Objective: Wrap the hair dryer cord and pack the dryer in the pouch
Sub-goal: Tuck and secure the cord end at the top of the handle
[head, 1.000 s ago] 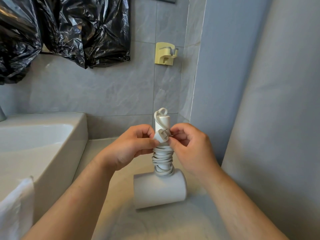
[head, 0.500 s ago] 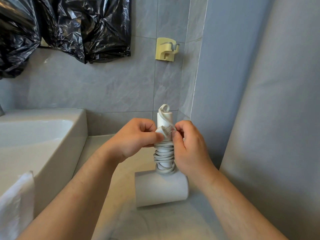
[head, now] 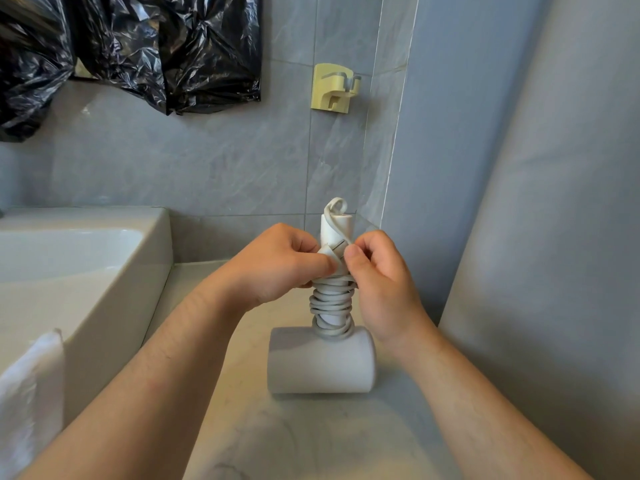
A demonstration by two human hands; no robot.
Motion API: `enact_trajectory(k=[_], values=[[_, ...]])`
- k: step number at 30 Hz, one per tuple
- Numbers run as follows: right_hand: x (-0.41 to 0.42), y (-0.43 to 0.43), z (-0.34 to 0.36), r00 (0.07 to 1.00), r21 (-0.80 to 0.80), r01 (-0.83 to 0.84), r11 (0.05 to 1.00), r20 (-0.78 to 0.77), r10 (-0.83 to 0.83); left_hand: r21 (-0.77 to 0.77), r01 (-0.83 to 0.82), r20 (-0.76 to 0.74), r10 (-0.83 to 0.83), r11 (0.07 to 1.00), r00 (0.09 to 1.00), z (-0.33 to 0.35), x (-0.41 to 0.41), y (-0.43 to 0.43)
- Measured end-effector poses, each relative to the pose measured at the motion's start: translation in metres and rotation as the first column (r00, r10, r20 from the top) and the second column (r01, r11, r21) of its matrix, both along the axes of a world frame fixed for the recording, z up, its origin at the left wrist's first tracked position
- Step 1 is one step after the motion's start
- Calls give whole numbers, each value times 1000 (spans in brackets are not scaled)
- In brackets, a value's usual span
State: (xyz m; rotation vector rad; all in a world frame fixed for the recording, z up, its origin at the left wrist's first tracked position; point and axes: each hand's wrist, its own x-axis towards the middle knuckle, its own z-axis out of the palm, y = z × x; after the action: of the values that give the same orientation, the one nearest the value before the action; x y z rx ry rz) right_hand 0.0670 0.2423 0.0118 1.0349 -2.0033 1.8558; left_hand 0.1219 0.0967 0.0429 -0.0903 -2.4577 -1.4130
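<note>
Change since the earlier frames: both thumbs drawn closer together over the plug (head: 333,250); dryer unmoved.
Near left: white towel (head: 27,393).
Tabletop (head: 311,441), pale marble: hair dryer (head: 322,362) lying on its barrel, handle upright, near the right wall.
Cord (head: 331,306): coiled round the handle from the barrel up to the hands; one loop over the handle's top.
Left hand (head: 277,268): fingers curled; thumb and forefinger pinching the plug from the left.
Right hand (head: 381,285): fingers curled; thumb tip pinching the plug from the right.
Left: white basin (head: 86,271).
Far wall: yellow hook (head: 332,88); black plastic sheet (head: 156,46), upper left.
</note>
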Motion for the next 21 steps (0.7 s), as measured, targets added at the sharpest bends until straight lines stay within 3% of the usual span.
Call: enact_trajectory(k=[3,7,9,15,21], values=[[-2,-1,-3,995,17,56,998,-89,-54,-87,-27,2,27,996,1000,3,2,2],[-4,1,-8,903,-10,230,973,-370,-218,-21,-2,-9,1,1000,1000,3,1,2],[-3,3,-8,868,-32,257,966,-431,-245,-7,16,3,-16,1000,1000,3,2,2],[-2,7,-5,867,-72,246,967,-430,-252,-39,21,7,-21,999,1000,4,3,5],[1,6,0,956,-93,153,984,-239,-172,-49,18,-38,-20,999,999,2,2,7]])
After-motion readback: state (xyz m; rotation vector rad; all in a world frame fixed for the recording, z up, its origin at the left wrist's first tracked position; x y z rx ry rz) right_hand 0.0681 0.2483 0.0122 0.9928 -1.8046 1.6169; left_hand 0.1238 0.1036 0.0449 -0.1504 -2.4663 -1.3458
